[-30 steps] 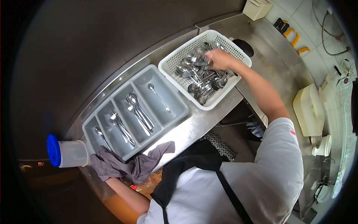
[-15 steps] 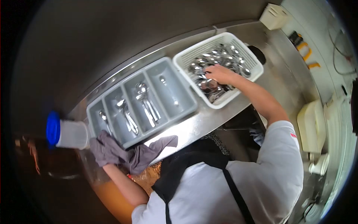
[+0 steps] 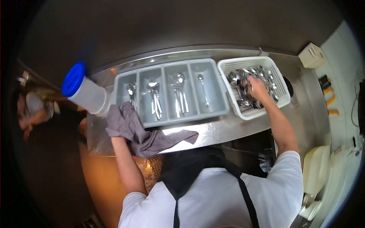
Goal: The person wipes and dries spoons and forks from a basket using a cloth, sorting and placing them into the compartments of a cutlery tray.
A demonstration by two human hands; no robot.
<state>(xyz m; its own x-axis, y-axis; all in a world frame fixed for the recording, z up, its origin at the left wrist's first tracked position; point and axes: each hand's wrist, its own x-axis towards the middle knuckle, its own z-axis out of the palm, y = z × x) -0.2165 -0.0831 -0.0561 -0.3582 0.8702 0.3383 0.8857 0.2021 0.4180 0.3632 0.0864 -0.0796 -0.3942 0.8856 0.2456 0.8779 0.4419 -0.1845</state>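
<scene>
My left hand [image 3: 118, 131] is covered by a grey-purple cloth [image 3: 146, 140] at the front left corner of the grey cutlery tray [image 3: 171, 121]; its fingers are hidden. The tray has four compartments, with spoons and forks [image 3: 155, 93] in the left ones and one long spoon [image 3: 204, 89] in the rightmost. Inside the white perforated basket [image 3: 282, 89] lies a heap of mixed cutlery [image 3: 247, 104]. My right hand [image 3: 257, 88] reaches into this heap, fingers bent down among the pieces; what they hold, if anything, cannot be made out.
A clear plastic container with a blue lid [image 3: 74, 79] leans left of the tray. Behind the basket's right side is a dark round object [image 3: 289, 86]. A cream box [image 3: 311, 56] and orange-handled tools [image 3: 330, 97] are at the right. Another person [image 3: 35, 108] is at the far left.
The view has turned and shifted, so tray and basket appear more level. My right hand has moved within the basket's cutlery. A person has come into view at the left.
</scene>
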